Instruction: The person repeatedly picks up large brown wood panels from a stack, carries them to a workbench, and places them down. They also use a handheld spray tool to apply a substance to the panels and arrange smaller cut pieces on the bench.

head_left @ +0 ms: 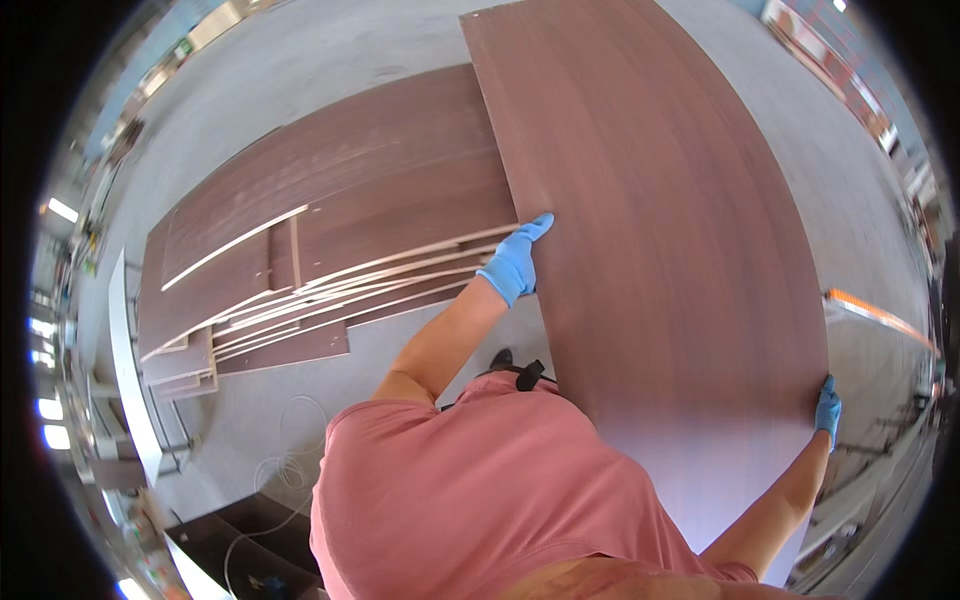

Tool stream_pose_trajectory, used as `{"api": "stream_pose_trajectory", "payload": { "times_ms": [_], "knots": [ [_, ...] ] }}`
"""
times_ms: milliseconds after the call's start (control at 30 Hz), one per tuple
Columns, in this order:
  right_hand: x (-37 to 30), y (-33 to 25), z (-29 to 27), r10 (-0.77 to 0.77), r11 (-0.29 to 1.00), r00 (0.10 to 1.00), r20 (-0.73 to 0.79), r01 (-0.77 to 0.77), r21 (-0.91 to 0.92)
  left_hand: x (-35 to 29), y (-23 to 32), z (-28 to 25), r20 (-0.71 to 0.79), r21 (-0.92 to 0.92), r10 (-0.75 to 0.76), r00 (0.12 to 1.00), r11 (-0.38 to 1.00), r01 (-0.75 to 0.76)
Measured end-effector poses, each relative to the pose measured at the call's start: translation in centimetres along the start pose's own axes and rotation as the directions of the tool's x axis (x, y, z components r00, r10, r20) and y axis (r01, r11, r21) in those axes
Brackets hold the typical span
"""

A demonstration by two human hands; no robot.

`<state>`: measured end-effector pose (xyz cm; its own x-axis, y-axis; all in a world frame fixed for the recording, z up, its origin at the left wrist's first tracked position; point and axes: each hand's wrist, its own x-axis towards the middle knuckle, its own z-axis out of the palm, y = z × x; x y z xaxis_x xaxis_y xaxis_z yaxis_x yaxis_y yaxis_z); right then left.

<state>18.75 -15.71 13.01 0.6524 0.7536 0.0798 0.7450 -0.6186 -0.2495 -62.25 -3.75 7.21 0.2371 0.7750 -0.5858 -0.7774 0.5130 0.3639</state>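
Observation:
A long brown wood-grain panel [660,200] runs from the top of the view down along my right side. My left hand [515,262], in a blue glove, grips its left edge, with the thumb lying on the panel's face and the other fingers hidden behind it. On the opposite edge, lower down, is my right hand [828,408], also blue-gloved and closed around the edge. Left of the held panel lies a stack of similar brown panels [400,150] with pale edges, several of them offset from one another.
A dark open box [260,535] stands at the lower left, with a thin white cord [285,465] on the floor above it. A long white panel [133,370] stands at the left. An orange bar [880,312] lies at the right, beyond the held panel.

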Motion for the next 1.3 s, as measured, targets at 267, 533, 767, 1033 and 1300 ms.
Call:
{"api": "stream_pose_trajectory", "payload": {
  "times_ms": [267, 533, 767, 1033, 1300],
  "knots": [
    [5.4, -31.8, 3.6, -0.38, 0.92, 0.925, 0.024, 0.375, 0.117, -8.8, 10.8, -10.4, -0.142, -0.255, 0.285, 0.948, 0.915, -0.313],
    [8.2, -60.7, 9.3, -0.646, 0.759, 0.744, 0.171, 0.651, 0.037, -13.5, 12.3, -19.7, -0.331, -0.274, 0.498, 0.802, 0.762, -0.586],
    [2.3, -83.1, 15.9, -0.817, 0.56, 0.546, 0.185, 0.828, 0.026, -17.6, 11.0, -21.4, -0.586, -0.211, 0.565, 0.581, 0.586, -0.782],
    [-6.2, -98.0, 22.3, -0.897, 0.368, 0.32, 0.306, 0.923, 0.114, -18.8, 10.0, -27.7, -0.604, -0.218, 0.585, 0.541, 0.531, -0.819],
    [-19.9, -107.9, 20.9, -0.817, 0.395, 0.295, 0.495, 0.912, 0.11, -21.3, 11.9, -34.4, -0.691, -0.128, 0.517, 0.506, 0.601, -0.789]
  ]
}}
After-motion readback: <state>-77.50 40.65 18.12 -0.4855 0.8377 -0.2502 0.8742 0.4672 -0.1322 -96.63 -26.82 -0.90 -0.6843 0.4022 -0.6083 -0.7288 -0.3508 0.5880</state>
